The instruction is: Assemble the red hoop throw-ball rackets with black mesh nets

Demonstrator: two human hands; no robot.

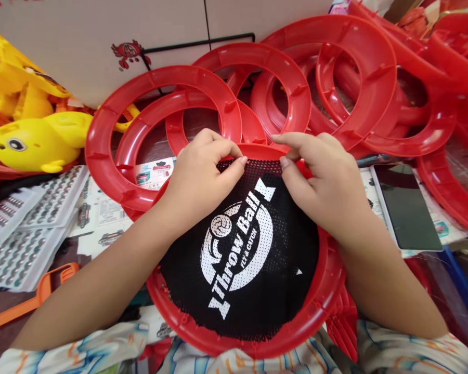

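In front of me a red plastic ring [329,280] lies tilted against my lap, with a black mesh net [296,234] spread across its opening. White lettering reading "Throw Ball" is printed on the mesh. Thumb and fingers of my left hand [205,176] pinch the net's far edge at the ring's rim. A little to the right, my right hand [320,176] is at the same rim, its thumb on the mesh edge and its index finger stretched over the ring. The near part of the net meets the ring with a ragged edge.
Several red rings [159,78] are heaped behind. A phone [407,208] lies to the right. On the left are yellow animal-shaped toys [42,137], clear trays [27,249] of small round pieces and an orange plastic part [42,291]. A white box [81,47] stands at the back.
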